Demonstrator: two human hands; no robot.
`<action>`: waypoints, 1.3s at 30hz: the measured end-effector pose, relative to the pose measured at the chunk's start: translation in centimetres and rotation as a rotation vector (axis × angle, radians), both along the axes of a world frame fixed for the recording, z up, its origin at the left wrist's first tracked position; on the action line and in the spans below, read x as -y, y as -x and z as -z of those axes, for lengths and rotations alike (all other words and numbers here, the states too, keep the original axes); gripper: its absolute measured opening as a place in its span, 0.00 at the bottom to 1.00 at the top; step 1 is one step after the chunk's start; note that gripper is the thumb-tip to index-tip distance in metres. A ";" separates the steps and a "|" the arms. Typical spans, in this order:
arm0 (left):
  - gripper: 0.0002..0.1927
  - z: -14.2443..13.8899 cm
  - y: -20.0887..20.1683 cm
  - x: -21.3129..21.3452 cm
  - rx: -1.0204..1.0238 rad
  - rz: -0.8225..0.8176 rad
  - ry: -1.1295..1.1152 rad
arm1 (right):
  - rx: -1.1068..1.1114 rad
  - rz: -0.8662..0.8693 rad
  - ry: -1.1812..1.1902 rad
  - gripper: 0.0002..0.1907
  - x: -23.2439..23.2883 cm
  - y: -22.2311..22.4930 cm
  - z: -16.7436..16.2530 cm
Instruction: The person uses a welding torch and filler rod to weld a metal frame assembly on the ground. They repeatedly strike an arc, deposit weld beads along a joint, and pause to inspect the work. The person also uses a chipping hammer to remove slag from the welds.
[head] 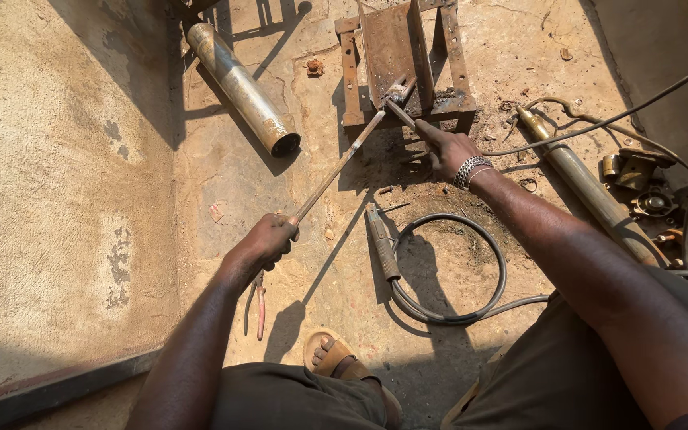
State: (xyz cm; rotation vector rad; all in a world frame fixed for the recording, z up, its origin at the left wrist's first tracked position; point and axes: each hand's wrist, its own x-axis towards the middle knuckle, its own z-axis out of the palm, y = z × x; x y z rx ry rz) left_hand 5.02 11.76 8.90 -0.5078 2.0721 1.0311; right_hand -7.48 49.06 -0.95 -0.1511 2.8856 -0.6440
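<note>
Left hand (268, 241) grips steel rod (340, 164); right hand (449, 151) steadies rusty bracket (396, 48).

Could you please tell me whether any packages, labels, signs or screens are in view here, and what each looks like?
None in view: only bare metal parts, a rusty steel frame, a grey pipe and a coiled cable on the concrete floor.

The black cable (670, 87) and metal pipe (240, 84) run past the frame's edge.

Harsh sun from top-right — hard shadows, sharp pic.
</note>
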 end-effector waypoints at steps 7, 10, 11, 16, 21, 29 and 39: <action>0.21 -0.1 0.1 -0.3 0.004 -0.006 -0.020 | -0.081 0.004 0.131 0.37 0.3 -0.1 0.1; 0.21 -0.3 0.0 -0.4 0.019 -0.015 -0.025 | -0.038 0.043 0.104 0.31 0.2 -0.3 -0.2; 0.21 -0.3 -0.1 -0.5 0.023 -0.024 -0.036 | -0.104 0.041 0.073 0.28 0.2 -0.3 -0.2; 0.22 -0.4 0.0 -0.5 0.034 -0.011 -0.012 | -0.064 -0.055 0.022 0.39 -0.1 -0.2 -0.2; 0.22 -0.3 -0.2 -0.5 0.042 -0.044 -0.049 | -0.173 0.007 0.151 0.35 -0.4 0.1 0.1; 0.19 0.3 0.0 -0.6 0.069 -0.043 -0.045 | -0.203 0.074 0.281 0.29 -0.8 0.0 -0.6; 0.21 -0.2 -0.2 -0.9 0.077 -0.035 -0.041 | -0.060 0.141 0.345 0.25 0.5 -0.1 -0.7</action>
